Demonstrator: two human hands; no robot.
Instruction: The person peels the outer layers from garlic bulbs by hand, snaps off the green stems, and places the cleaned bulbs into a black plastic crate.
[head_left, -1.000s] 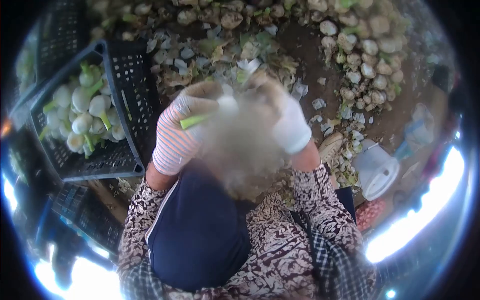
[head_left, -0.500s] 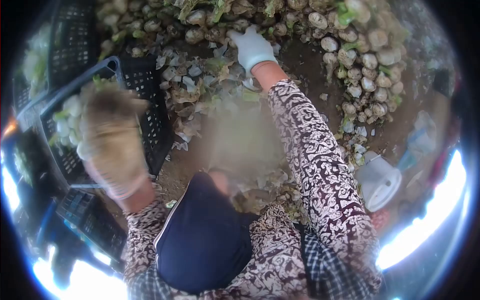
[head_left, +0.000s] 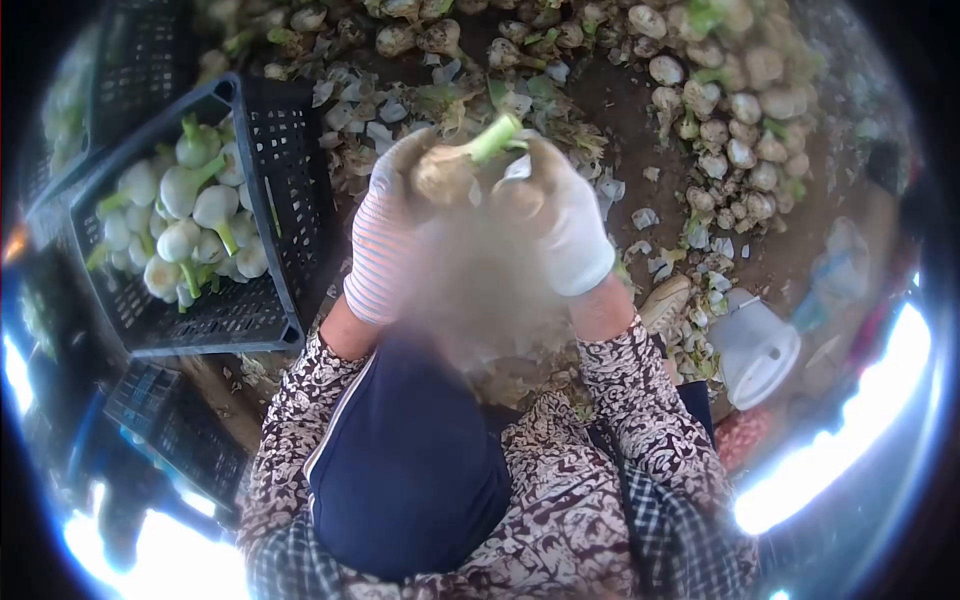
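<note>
In front of me, my left hand (head_left: 385,225), in a striped glove with soiled brown fingers, is closed around a garlic bulb (head_left: 445,178). The bulb's cut green stem (head_left: 495,138) points up and right. My right hand (head_left: 570,220), in a white glove with dirty fingertips, meets the stem side with its fingers bent inward. A pale scrap of skin (head_left: 518,167) shows at its fingertips. A blurred patch below the hands hides part of both palms. To the left, a black plastic crate (head_left: 285,170) holds several clean white garlic bulbs (head_left: 180,240) with short green stems.
Unpeeled garlic bulbs (head_left: 740,150) lie heaped along the back and right. Loose skins (head_left: 365,125) litter the soil between. A white tub (head_left: 755,355) lies at the right. Another dark crate (head_left: 180,430) stands at lower left, and my knee (head_left: 400,470) is close in front.
My right hand has come back from the far heap towards me. My left hand has left the crate and moved right. Both now meet at a garlic bulb.
</note>
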